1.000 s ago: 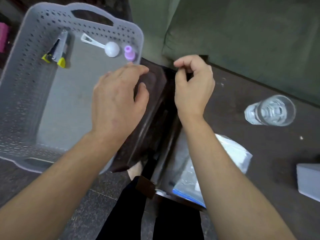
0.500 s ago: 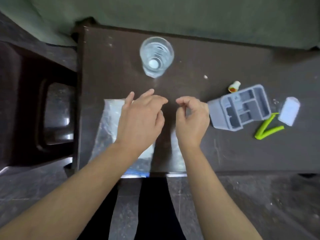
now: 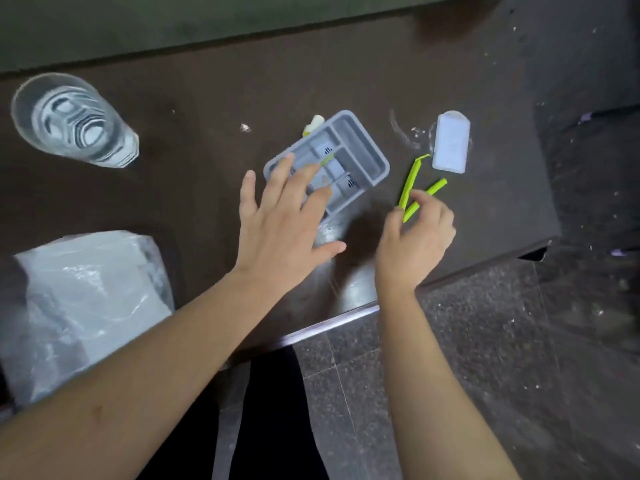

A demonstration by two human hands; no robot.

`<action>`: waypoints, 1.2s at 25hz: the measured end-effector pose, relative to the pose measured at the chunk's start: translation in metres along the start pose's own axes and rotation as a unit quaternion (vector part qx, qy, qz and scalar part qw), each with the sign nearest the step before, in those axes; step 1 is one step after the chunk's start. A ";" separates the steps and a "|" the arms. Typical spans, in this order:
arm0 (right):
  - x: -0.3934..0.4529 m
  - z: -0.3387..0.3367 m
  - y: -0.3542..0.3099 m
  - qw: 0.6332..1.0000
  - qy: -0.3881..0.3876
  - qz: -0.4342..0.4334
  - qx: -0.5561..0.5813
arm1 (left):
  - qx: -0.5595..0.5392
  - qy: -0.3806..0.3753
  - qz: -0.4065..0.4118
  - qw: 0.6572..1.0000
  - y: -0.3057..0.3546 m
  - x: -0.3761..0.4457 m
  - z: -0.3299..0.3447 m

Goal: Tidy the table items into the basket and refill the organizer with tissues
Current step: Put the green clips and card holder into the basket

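Note:
A grey plastic organizer (image 3: 360, 147) with several compartments lies in the middle of the dark table. My left hand (image 3: 284, 223) hovers flat over its near-left end, fingers spread, holding nothing. Just right of the organizer lies a green V-shaped clip (image 3: 412, 174). My right hand (image 3: 415, 240) pinches the clip's joined near end between thumb and forefinger. A clear bag of white tissues (image 3: 86, 306) sits at the table's near-left corner. The basket is out of view.
A clear drinking glass (image 3: 72, 123) stands at the far left. A small white box (image 3: 452, 142) lies right of the clip, and a small white-and-yellow piece (image 3: 313, 123) sits behind the organizer. The table's front edge (image 3: 329, 327) runs under my forearms, with stone floor below.
My view swung right from the basket to the table. Both hands moved right: the left spread out over the organizer, the right reached the green clip and closed on it.

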State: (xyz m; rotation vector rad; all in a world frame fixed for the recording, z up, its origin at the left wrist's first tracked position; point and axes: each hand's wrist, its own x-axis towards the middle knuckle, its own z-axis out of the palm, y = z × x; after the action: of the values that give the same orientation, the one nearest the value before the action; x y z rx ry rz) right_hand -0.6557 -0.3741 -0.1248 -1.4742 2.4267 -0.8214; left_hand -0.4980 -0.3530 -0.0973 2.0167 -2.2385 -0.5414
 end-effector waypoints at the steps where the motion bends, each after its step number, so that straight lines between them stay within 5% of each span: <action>1: 0.009 0.005 0.000 1.000 -0.003 0.016 -0.011 | 0.029 0.007 0.013 0.999 -0.001 0.003 0.003; 5: 0.033 0.023 0.005 0.995 -0.052 0.045 -0.076 | 0.081 0.057 0.008 0.995 -0.016 -0.001 0.004; 10: 0.035 0.041 0.007 0.983 -0.122 0.082 -0.105 | 0.092 0.063 -0.104 0.988 -0.060 -0.028 -0.009; 13: 0.033 0.045 0.009 0.988 -0.113 0.069 -0.079 | 0.068 0.059 -0.136 0.987 -0.062 -0.029 -0.019; 18: 0.046 0.039 0.019 0.989 -0.083 0.106 -0.052 | -0.039 0.167 -0.099 0.980 -0.015 0.022 -0.032; 25: 0.077 0.024 0.024 0.988 -0.097 0.122 -0.003 | -0.062 -0.105 -0.185 0.975 -0.004 0.149 0.005; 30: 0.117 0.017 0.021 0.992 -0.057 0.097 -0.051 | 0.018 -0.097 -0.136 0.986 -0.005 0.159 0.018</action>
State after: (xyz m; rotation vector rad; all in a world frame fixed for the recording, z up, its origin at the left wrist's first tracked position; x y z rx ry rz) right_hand -0.7217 -0.4740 -0.1354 -1.2535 2.5071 -0.5654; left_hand -0.5188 -0.5047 -0.1432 2.4028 -2.0952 -0.7549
